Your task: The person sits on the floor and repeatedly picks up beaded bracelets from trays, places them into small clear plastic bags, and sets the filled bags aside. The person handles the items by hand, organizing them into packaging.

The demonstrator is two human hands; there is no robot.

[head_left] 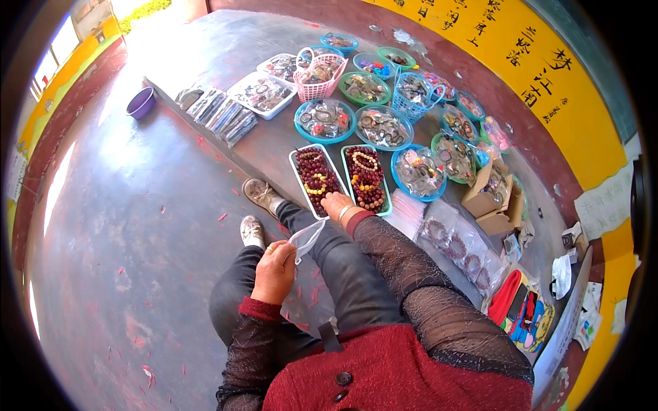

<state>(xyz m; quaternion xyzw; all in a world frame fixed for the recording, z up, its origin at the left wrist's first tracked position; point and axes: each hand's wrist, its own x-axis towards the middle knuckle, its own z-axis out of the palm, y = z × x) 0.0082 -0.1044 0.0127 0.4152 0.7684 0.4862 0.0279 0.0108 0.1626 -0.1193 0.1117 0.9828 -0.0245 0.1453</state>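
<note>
My left hand (275,268) is closed on the edge of a small clear plastic bag (306,241), held over my lap with its free end toward the trays. My right hand (337,205) reaches down to the near right corner of a white tray (295,164) filled with dark red bead bracelets (314,161). Its fingers are bent together at the beads; whatever they pinch is hidden. Yellow bead bracelets (316,183) lie among the dark ones. Beside it, a second tray (388,195) holds more dark bracelets and a pale bead bracelet (363,160).
Blue and green basins (325,140) of small packaged goods stand beyond the trays, with a pink basket (317,89) and blue basket (404,107). Packaged bracelets (458,246) and an open cardboard box (506,209) lie to the right. A step edge (199,130) crosses the floor; a purple basin (141,103) stands left.
</note>
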